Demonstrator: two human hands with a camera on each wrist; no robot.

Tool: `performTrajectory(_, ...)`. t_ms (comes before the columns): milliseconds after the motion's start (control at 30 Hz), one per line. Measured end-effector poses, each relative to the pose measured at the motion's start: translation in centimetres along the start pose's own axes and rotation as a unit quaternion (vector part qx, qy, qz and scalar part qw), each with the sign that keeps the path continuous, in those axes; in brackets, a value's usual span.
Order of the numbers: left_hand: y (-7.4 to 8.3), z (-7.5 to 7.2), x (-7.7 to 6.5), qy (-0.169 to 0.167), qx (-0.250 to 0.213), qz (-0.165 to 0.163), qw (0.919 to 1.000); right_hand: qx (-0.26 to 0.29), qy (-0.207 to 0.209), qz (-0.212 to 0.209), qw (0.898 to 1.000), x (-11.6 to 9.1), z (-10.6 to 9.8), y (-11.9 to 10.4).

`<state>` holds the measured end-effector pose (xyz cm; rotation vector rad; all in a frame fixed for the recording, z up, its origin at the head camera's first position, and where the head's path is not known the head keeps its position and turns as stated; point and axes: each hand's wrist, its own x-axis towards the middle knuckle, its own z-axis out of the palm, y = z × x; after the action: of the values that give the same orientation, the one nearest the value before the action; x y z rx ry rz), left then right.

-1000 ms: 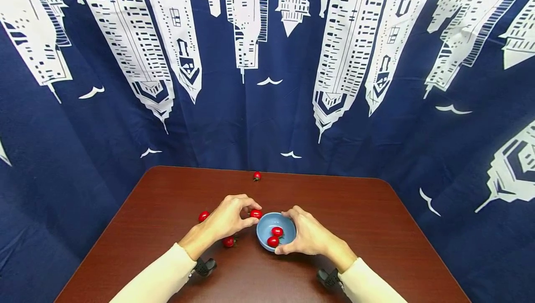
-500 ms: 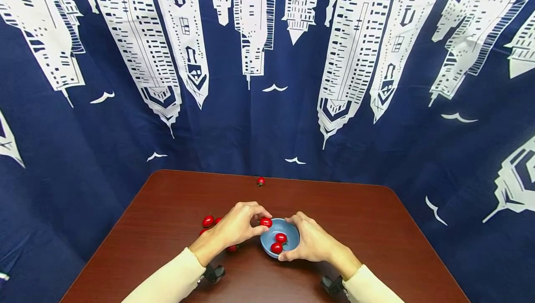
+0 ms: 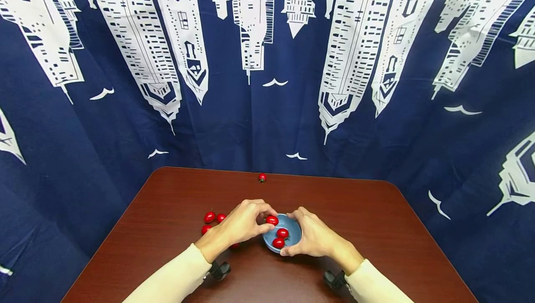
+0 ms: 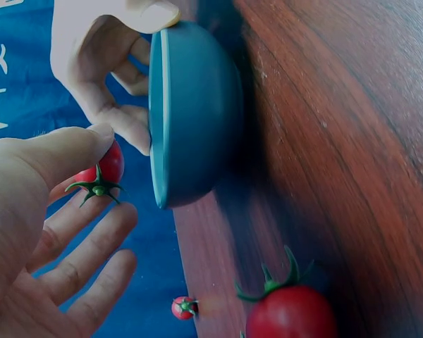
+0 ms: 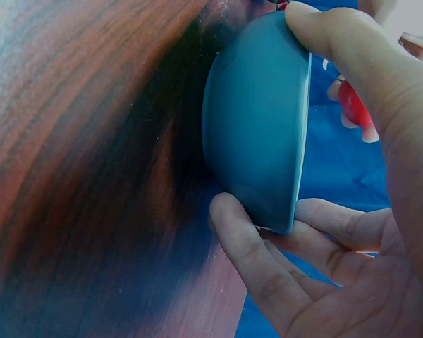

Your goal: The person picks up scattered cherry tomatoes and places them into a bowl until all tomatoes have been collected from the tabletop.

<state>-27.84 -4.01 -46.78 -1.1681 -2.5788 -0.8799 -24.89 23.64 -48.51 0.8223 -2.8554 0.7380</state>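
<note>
My left hand (image 3: 245,221) pinches a cherry tomato (image 4: 110,163) between thumb and fingers, its green stem end facing the left wrist camera. This tomato overlaps the left rim of a small blue bowl (image 3: 294,232) in the head view. Two more cherry tomatoes (image 3: 283,233) lie inside the bowl. My right hand (image 3: 314,235) grips the bowl from the right, thumb at the near rim and fingers round the far side. In the right wrist view the bowl's outer wall (image 5: 257,120) shows between thumb and fingers, and the held tomato (image 5: 354,105) appears beyond the rim.
Several cherry tomatoes (image 3: 210,217) lie on the brown table (image 3: 179,196) left of the bowl, partly hidden by my left forearm. A single cherry tomato (image 3: 262,178) sits near the table's far edge. Behind the table hangs a blue curtain (image 3: 234,126) with white buildings.
My left hand has carried its cherry tomato rightward, from beside the bowl to over its left rim. My right hand keeps its grip on the bowl. The head view has shifted slightly.
</note>
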Motion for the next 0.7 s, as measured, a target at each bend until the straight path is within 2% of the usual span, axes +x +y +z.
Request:
performTrajectory(267,0.2,0.2,0.1,-0.001,0.001,-0.008,1.0,-0.002,-0.004,0.002,1.0,0.0,0.0,-0.1)
performTrajectory(700,-0.9,-1.1,-1.8,0.005,0.012,-0.042,0.999,-0.014,0.003,-0.003,1.0,0.0,-0.2,-0.1)
